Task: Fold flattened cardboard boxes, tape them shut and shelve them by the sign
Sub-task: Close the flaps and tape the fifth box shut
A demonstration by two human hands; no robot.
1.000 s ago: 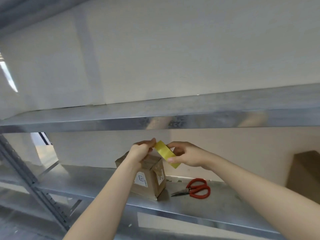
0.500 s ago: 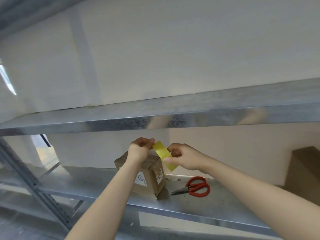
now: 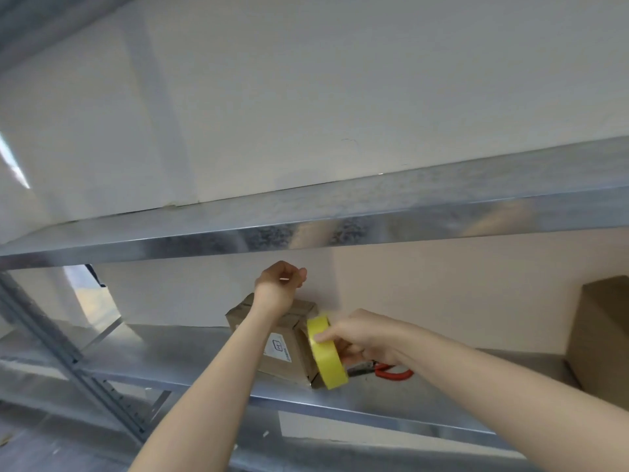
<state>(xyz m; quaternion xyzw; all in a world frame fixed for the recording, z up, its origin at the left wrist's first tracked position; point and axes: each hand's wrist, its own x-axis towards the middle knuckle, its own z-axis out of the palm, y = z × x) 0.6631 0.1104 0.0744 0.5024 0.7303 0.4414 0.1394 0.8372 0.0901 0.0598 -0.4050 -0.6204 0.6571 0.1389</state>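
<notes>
Small cardboard box point(image 3: 292, 359) sits on lower metal shelf point(image 3: 170, 356), mid-scene, near front edge. My left forearm crosses its near-left part, so top flaps only partly visible. Right hand point(image 3: 367, 335) grips yellow tape roll point(image 3: 328, 356) against box's right corner, fingers wrapped round it. Left hand point(image 3: 279, 287) is raised above box, fingers curled in; I cannot tell whether they pinch anything. Red scissors point(image 3: 393, 372) lie right of box, mostly hidden behind right hand. Bigger box point(image 3: 602, 335) at far right, cut off by frame.
</notes>
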